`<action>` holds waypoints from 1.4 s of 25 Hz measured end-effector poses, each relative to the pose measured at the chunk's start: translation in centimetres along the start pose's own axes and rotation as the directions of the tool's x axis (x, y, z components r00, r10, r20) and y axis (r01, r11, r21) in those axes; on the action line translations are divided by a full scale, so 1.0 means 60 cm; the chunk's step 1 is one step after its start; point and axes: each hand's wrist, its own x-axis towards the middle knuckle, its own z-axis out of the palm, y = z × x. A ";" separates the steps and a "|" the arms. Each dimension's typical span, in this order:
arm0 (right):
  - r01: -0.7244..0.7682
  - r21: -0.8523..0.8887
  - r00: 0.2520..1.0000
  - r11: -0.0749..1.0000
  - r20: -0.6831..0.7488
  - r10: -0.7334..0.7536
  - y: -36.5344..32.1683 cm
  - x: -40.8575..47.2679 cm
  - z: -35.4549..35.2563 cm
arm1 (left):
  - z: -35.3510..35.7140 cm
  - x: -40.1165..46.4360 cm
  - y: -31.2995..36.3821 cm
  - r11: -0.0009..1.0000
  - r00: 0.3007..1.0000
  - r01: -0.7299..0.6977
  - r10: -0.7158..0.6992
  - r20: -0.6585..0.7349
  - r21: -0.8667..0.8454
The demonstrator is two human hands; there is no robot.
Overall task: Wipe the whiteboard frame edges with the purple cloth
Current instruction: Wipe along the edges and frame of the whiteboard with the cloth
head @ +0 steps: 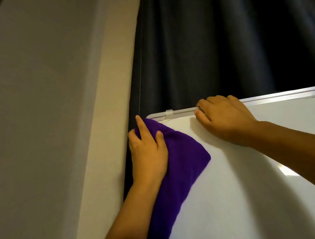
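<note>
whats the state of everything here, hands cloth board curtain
whiteboard: blank
curtain: drawn shut
cloth: draped over the whiteboard's left edge, under the left hand
left hand: presses the cloth, outer fingers bent over the edge
right hand: fingers curled on the top frame

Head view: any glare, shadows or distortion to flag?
Head view: dim, warm light; small glare patch on the whiteboard lower right; right hand casts a soft shadow on it; curtain nearly black; wide-angle lean in the wall edge.

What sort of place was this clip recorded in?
Probably an indoor room, perhaps a study or office: a framed whiteboard stands before dark curtains, beside a beige wall.
</note>
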 end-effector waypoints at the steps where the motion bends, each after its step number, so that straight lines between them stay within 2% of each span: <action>1: 0.005 0.005 1.000 1.000 -0.011 -0.005 -0.002 0.000 -0.005 | -0.003 0.018 0.008 1.000 1.000 -0.006 0.006 -0.011 -0.022; 4: 0.055 0.022 0.997 0.998 -0.053 -0.054 -0.006 -0.002 -0.021 | -0.012 0.066 0.031 0.998 0.998 -0.065 0.065 -0.022 0.006; 7: 0.095 0.053 0.995 0.994 -0.019 -0.094 0.007 -0.012 -0.034 | -0.009 0.084 0.039 0.966 0.981 -0.193 0.187 0.048 0.175; 11: 0.127 0.033 0.989 0.991 0.078 -0.129 0.036 -0.026 -0.037 | 0.000 0.087 0.040 0.784 0.869 -0.495 0.450 0.206 0.374; 16: 0.175 0.023 0.983 0.984 0.054 -0.176 0.048 -0.027 -0.029 | -0.009 0.106 0.051 0.652 0.752 -0.658 0.542 0.376 0.376; 19: 0.180 0.024 0.983 0.983 0.032 -0.181 0.066 -0.029 -0.033 | 0.003 0.090 0.058 0.633 0.720 -0.692 0.569 0.397 0.348; 22: 0.043 -0.083 0.998 0.996 -0.036 -0.046 0.135 -0.052 -0.052 | 0.026 0.069 0.062 0.668 0.713 -0.692 0.574 0.404 0.273; 24: -0.011 -0.157 1.000 0.987 -0.008 0.009 0.182 -0.073 -0.066 | 0.038 0.066 0.072 0.691 0.699 -0.693 0.573 0.428 0.206; 26: 0.004 -0.157 1.000 0.988 -0.007 -0.005 0.204 -0.085 -0.068 | 0.053 0.065 0.096 0.675 0.658 -0.723 0.607 0.445 0.148; 29: 0.016 -0.140 0.997 0.990 -0.077 -0.027 0.204 -0.091 -0.061 | 0.092 0.050 0.152 0.582 0.586 -0.798 0.689 0.426 0.156; 32: 0.053 -0.113 0.995 0.992 -0.072 -0.061 0.214 -0.103 -0.063 | 0.132 0.028 0.204 0.547 0.568 -0.817 0.711 0.414 0.181; 35: 0.061 -0.108 0.996 0.992 -0.062 -0.069 0.260 -0.124 -0.076 | 0.145 0.018 0.217 0.579 0.579 -0.803 0.701 0.416 0.143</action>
